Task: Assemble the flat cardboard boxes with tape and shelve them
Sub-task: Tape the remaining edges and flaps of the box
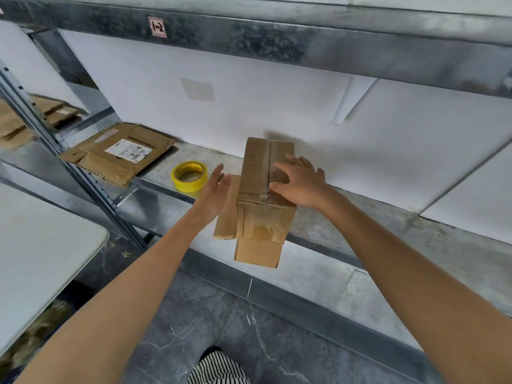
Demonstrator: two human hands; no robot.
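A brown cardboard box (257, 173) stands on the metal shelf (360, 217), its top seam taped and its near end hanging over the shelf edge with flaps loose. My right hand (297, 180) lies flat on the box top, fingers spread. My left hand (216, 191) is open beside the box's left side, at a loose side flap (227, 220). A yellow tape roll (189, 176) lies on the shelf just left of my left hand. A flat cardboard box with a white label (119, 153) rests farther left on the same shelf.
More flattened cardboard (25, 117) lies on the neighbouring shelf bay at far left. A slanted metal upright (83, 178) separates the bays. A white table (41, 245) stands at the lower left. An upper shelf beam (277, 37) runs overhead. White panels back the shelf.
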